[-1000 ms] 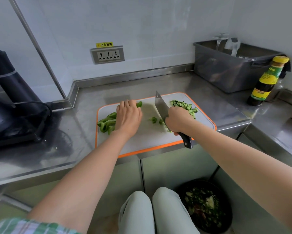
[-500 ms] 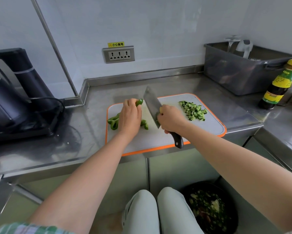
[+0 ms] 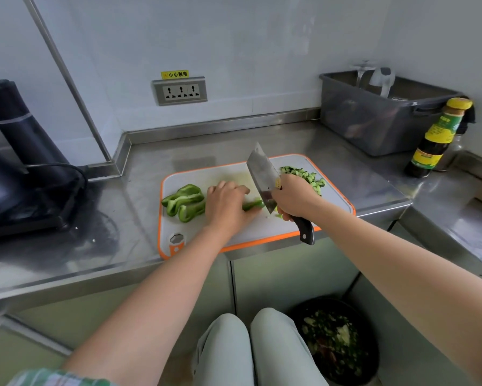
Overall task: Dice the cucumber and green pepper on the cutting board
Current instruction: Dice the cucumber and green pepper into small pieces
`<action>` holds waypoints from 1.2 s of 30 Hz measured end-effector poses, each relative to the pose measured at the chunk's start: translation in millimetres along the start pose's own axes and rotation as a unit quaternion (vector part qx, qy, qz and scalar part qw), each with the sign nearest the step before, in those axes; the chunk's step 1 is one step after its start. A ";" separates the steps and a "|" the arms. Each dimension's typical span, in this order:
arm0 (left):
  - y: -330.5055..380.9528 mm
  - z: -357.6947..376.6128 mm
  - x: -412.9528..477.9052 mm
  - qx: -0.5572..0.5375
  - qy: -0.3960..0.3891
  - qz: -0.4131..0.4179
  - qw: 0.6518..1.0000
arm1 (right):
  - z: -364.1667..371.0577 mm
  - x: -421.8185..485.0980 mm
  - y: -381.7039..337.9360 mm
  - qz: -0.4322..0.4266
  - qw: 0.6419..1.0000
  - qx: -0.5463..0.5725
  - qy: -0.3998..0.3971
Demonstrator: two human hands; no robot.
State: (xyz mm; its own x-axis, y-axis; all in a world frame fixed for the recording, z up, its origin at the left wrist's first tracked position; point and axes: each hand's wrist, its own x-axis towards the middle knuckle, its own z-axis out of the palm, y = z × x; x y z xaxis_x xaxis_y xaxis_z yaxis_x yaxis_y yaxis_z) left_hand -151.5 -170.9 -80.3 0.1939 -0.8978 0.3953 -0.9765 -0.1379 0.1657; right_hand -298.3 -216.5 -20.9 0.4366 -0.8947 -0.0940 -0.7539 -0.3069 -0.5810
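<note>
Work stands on a white, orange-rimmed cutting board (image 3: pixel 234 171) at the front edge of the steel counter (image 3: pixel 139 196).

Diced cucumber (image 3: pixel 303 175) is heaped at the board's far right corner. That part appears finished.

Uncut green pepper pieces (image 3: pixel 185 201) lie at the board's left edge.

The left hand (image 3: pixel 228 203) holds one green pepper strip (image 3: pixel 252 205) down near the board's centre, fingers bent and close together over it.

The right hand (image 3: pixel 295 196) has its fingers wrapped round the handle of a cleaver (image 3: pixel 260 174). The blade is tilted, its lower corner just beside the strip's exposed end.

Assessment: the pepper is light, hollow-curved and springy, with glossy skin likely to slide under the blade. It is best pinned flat close behind the cut line, fingertips tucked back from the edge.
</note>
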 end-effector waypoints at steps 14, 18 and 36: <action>-10.9 -3.1 -1.4 -0.040 -0.014 -0.012 0.999 | -18.8 0.8 -5.1 -0.035 0.991 -0.124 -0.036; -15.2 4.8 -10.2 -0.067 0.022 -0.014 0.997 | -19.0 -1.0 -7.7 -0.036 0.988 -0.141 -0.059; -17.1 7.9 -8.4 -0.101 0.043 -0.016 0.994 | 5.1 6.3 -1.3 -0.028 0.996 -0.078 0.010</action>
State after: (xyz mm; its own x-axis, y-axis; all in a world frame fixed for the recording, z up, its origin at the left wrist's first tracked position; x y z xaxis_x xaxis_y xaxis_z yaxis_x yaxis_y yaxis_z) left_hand -137.2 -164.4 -93.6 0.2396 -0.8546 0.4607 -0.9327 -0.0708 0.3538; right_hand -292.1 -220.1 -24.8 0.4719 -0.8804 -0.0470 -0.7960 -0.4025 -0.4520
